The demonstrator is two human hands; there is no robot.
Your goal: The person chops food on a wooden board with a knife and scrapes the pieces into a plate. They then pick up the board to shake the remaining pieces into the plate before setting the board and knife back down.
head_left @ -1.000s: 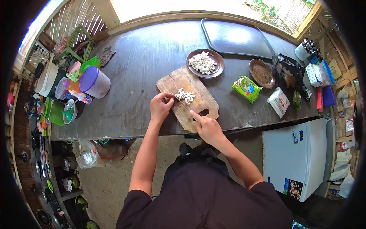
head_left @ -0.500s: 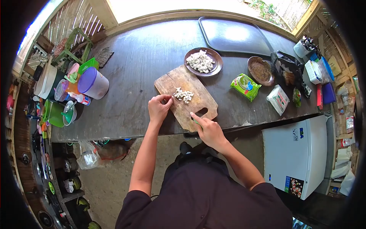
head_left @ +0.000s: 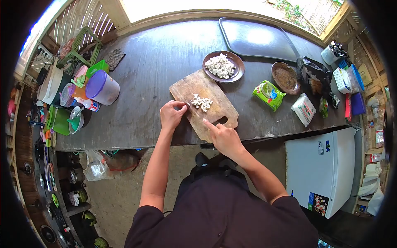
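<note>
A wooden cutting board (head_left: 221, 99) lies slanted near the table's front edge, with small chopped white pieces (head_left: 201, 103) heaped on its middle. At the board's left edge my left hand (head_left: 172, 114) is closed, thumb and forefinger pinched together; what they hold is too small to name. Over the near part of the board, my right hand (head_left: 225, 138) is wrapped round what appears to be a knife, its forefinger stretched forward. The knife is almost wholly hidden by the hand. Just beyond the board, a brown plate (head_left: 239, 74) bears more white pieces (head_left: 220, 66).
To the right are a green packet (head_left: 269, 95), a brown oval dish (head_left: 286, 77), a white packet (head_left: 304, 110) and a black plastic bag (head_left: 313, 74). A large dark tray (head_left: 258, 37) lies behind. A purple-lidded tub (head_left: 103, 88) stands left; a white freezer (head_left: 318, 165) is below right.
My right hand has shifted slightly left and toward me, and a bit of green seen under its fingers is now hidden. My left hand stays at the board's edge. The view has shifted slightly.
</note>
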